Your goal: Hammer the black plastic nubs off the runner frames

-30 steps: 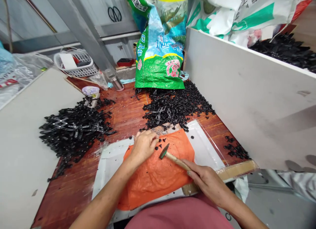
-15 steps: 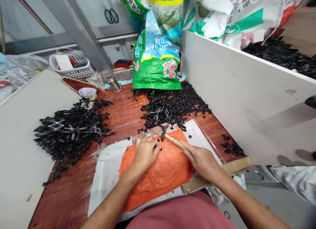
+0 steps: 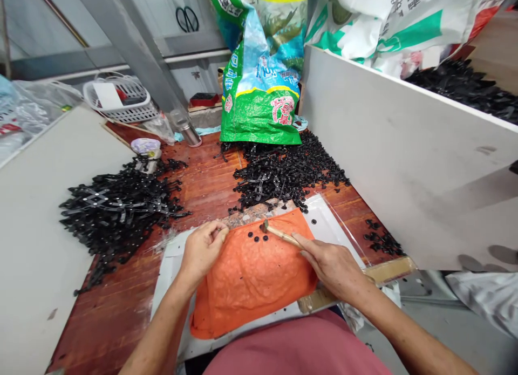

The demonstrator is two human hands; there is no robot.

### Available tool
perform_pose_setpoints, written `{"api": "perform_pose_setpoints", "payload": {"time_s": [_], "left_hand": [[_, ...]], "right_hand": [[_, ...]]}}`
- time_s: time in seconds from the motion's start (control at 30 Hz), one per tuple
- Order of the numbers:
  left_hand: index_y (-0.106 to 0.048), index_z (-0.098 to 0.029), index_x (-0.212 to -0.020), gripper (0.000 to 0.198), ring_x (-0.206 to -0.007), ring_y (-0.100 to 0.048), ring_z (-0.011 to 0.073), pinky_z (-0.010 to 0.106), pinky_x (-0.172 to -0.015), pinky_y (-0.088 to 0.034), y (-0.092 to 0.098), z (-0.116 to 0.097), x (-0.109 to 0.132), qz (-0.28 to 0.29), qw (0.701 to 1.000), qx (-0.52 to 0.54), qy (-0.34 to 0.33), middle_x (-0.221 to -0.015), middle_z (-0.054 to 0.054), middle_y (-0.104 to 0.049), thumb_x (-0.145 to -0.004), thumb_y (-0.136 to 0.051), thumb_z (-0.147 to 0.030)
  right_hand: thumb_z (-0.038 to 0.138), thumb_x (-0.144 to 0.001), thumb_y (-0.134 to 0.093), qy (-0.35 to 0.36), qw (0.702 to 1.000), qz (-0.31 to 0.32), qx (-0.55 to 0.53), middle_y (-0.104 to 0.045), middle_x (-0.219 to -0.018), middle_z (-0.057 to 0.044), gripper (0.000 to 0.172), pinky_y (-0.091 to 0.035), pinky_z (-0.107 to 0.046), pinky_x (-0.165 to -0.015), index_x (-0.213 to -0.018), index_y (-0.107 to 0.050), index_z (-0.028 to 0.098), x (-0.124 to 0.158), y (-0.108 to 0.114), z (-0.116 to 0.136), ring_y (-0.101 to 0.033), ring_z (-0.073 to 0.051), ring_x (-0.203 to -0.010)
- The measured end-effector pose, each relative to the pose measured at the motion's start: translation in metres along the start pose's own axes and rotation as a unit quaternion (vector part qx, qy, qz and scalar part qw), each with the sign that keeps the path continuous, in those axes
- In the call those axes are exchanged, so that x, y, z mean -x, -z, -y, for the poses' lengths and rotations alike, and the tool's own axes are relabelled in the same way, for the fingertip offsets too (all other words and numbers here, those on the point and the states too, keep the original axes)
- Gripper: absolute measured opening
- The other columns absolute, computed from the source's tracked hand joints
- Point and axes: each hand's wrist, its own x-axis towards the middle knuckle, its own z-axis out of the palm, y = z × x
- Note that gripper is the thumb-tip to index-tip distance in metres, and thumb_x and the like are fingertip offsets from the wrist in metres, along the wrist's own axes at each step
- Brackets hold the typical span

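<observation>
My right hand [image 3: 329,261] is closed around the wooden handle of a small hammer [image 3: 283,235], whose dark head rests on or just over the orange cloth [image 3: 259,283]. Several small round black pieces [image 3: 256,239] lie on the cloth beside the hammer head. My left hand [image 3: 205,251] is at the cloth's left edge, thumb and fingertips pinched together; whatever they may hold is too small to make out. Behind the cloth, a speckled stone slab [image 3: 253,214] shows along its far edge.
Black linked parts form a heap [image 3: 121,202] at left. Loose small black pieces [image 3: 291,164] are piled beyond the slab, under a green printed sack [image 3: 261,116]. A pale board [image 3: 404,148] walls the right side. A basket [image 3: 121,102] and a metal flask [image 3: 188,129] stand at the back left.
My left hand has moved left, away from the cloth's middle, uncovering the small round black pieces. The right hand still holds the hammer, with little movement.
</observation>
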Motion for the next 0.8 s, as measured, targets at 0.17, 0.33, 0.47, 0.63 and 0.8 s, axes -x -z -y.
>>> {"api": "perform_pose_setpoints", "payload": {"time_s": [0.17,0.33,0.47,0.63,0.8], "left_hand": [[-0.069,-0.023,-0.088,0.026,-0.080,-0.065,0.0197,0.030,-0.073,-0.045,0.020,0.026,-0.009,-0.045,0.998,-0.035,0.038,-0.086,0.002,-0.074,-0.089,-0.049,-0.040],[-0.071,-0.022,-0.097,0.023,-0.093,-0.069,0.0227,0.033,-0.084,-0.049,0.024,0.052,-0.035,0.006,0.987,-0.157,0.010,-0.100,0.007,-0.077,-0.088,-0.050,-0.026],[-0.073,-0.022,-0.091,0.018,-0.090,-0.070,0.0218,0.031,-0.083,-0.050,0.008,0.062,-0.052,0.045,0.984,-0.172,-0.020,-0.094,0.006,-0.077,-0.082,-0.058,-0.019],[-0.069,-0.021,-0.075,0.015,-0.083,-0.069,0.0212,0.030,-0.078,-0.050,-0.006,0.063,-0.060,0.057,0.982,-0.171,-0.047,-0.084,0.006,-0.074,-0.084,-0.058,-0.017],[-0.070,-0.023,-0.115,0.032,-0.100,-0.069,0.0237,0.032,-0.087,-0.050,-0.008,0.054,-0.078,0.062,0.979,-0.168,-0.094,-0.107,0.008,-0.075,-0.086,-0.059,-0.014]], "right_hand": [[0.027,-0.107,-0.039,0.030,0.999,-0.019,0.007,-0.076,-0.105,-0.002,0.051,-0.054,-0.029,-0.068,-0.156,-0.038,0.039,-0.003,0.005,0.001,-0.074,-0.022,-0.085],[0.035,-0.108,-0.034,-0.002,0.999,-0.046,-0.013,-0.078,-0.105,-0.001,0.051,-0.057,-0.031,-0.065,-0.158,-0.036,0.043,0.004,0.001,-0.015,-0.076,-0.024,-0.085],[0.041,-0.107,-0.036,-0.053,0.995,-0.022,-0.084,-0.070,-0.130,-0.001,0.048,-0.062,-0.038,-0.080,-0.155,-0.042,0.043,0.013,-0.013,-0.023,-0.074,-0.028,-0.105],[0.045,-0.107,-0.033,-0.089,0.980,0.019,-0.175,-0.059,-0.143,0.003,0.048,-0.057,-0.043,-0.101,-0.153,-0.047,0.039,0.018,-0.030,-0.023,-0.064,-0.026,-0.124],[0.048,-0.108,-0.029,-0.099,0.977,0.022,-0.188,-0.054,-0.148,0.005,0.050,-0.054,-0.043,-0.106,-0.153,-0.047,0.038,0.016,-0.035,-0.020,-0.060,-0.024,-0.130]]}}
